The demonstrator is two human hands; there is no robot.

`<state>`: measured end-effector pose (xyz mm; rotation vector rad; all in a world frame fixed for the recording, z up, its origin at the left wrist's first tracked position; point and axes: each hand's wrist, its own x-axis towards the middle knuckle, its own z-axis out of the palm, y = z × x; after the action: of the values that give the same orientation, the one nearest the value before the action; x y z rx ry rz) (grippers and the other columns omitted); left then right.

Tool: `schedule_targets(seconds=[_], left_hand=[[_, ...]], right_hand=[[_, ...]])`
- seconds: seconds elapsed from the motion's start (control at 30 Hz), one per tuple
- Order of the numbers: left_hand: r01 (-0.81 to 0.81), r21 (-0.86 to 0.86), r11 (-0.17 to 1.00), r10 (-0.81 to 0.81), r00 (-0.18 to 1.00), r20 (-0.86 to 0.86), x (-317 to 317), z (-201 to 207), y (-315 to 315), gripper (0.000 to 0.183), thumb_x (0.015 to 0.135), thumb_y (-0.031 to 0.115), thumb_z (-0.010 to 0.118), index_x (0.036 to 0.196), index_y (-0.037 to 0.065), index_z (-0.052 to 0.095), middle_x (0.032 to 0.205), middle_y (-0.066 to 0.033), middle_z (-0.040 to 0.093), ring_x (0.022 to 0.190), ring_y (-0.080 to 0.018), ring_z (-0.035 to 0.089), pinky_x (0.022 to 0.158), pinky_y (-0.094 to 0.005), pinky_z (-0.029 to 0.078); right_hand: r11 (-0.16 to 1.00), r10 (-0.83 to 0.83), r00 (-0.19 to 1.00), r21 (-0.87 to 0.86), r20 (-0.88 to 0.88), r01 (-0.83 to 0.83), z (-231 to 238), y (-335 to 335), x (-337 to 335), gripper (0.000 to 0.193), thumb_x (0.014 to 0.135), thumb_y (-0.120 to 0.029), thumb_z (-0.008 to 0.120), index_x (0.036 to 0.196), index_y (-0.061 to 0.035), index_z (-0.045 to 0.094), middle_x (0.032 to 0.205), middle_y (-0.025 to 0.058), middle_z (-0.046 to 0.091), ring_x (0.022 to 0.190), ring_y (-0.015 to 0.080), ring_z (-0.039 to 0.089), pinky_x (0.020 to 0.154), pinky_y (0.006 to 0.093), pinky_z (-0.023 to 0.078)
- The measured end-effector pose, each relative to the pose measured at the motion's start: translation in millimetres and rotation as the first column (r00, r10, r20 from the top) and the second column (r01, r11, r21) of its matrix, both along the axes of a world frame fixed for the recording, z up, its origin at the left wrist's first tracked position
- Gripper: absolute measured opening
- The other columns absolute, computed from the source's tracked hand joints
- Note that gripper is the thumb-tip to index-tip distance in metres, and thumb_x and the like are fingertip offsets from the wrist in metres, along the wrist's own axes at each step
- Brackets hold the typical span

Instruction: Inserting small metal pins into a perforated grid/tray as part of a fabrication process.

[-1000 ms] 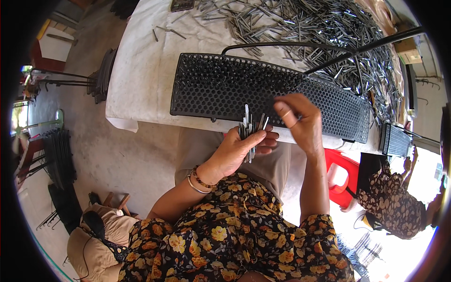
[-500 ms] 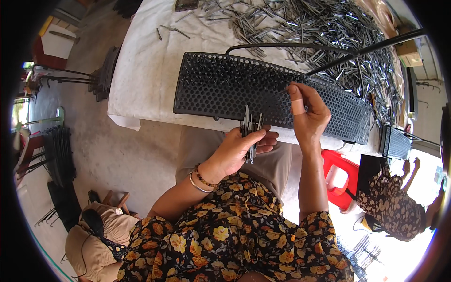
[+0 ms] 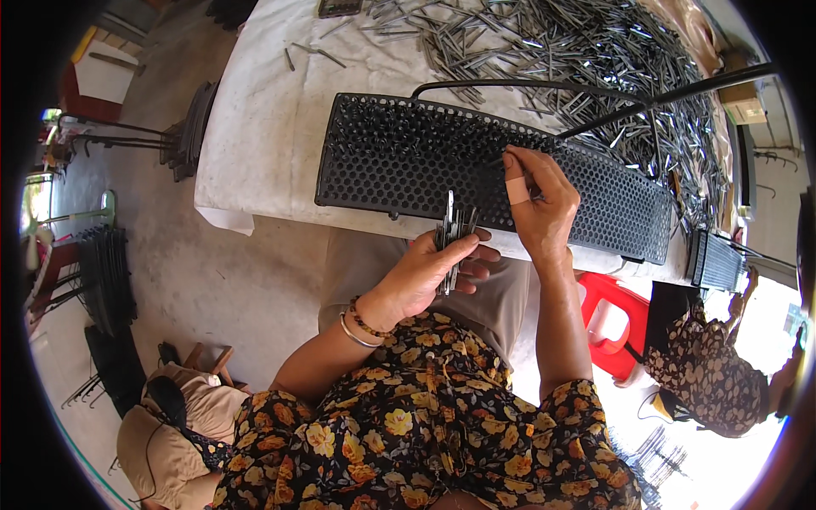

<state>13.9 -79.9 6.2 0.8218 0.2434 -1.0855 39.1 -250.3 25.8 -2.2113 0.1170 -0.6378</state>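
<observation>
Perforated black rack [image 3: 459,180]: many far holes filled, near holes bare
Left hand [image 3: 429,265] clamps metal strips [image 3: 451,223]; right hand [image 3: 545,208] pinched together, contents unclear.

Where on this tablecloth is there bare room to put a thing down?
Widest patch: the white tablecloth left of the black perforated tray, nearer than the scattered metal strips. Beyond the tray, the right is crowded by the strip heap.
</observation>
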Motion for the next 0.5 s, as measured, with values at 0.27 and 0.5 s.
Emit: schedule_targets(seconds=[0.27,0.5], left_hand=[[0.003,-0.031,1.000,0.003,0.982,0.189,-2.9,-6.0,-1.5,0.028,0.098,0.023,0.050,0.113,0.001,0.058,0.100,-0.0101,0.067,0.075,-0.0095,0.057,0.061,-0.0242,0.047],[-0.035,-0.025,0.999,0.041,0.946,0.322,-0.2,0.8,-3.1,0.028,0.097,0.023,0.051,0.112,0.000,0.058,0.100,-0.0096,0.067,0.080,-0.0111,0.060,0.064,-0.0249,0.051]], right_hand=[[0.979,0.136,0.990,-0.158,0.023,-0.130,5.2,1.2,-0.1,0.015,0.080,-0.007,0.069,0.094,-0.0009,0.069,0.086,0.0080,0.063,0.058,0.0144,0.058,0.053,0.0270,0.047],[0.835,0.405,0.807,0.533,-0.430,-0.135,14.9,-3.1,-24.4,0.016,0.085,-0.011,0.067,0.091,0.0032,0.069,0.079,0.0024,0.063,0.060,0.0065,0.053,0.051,0.0227,0.041]])
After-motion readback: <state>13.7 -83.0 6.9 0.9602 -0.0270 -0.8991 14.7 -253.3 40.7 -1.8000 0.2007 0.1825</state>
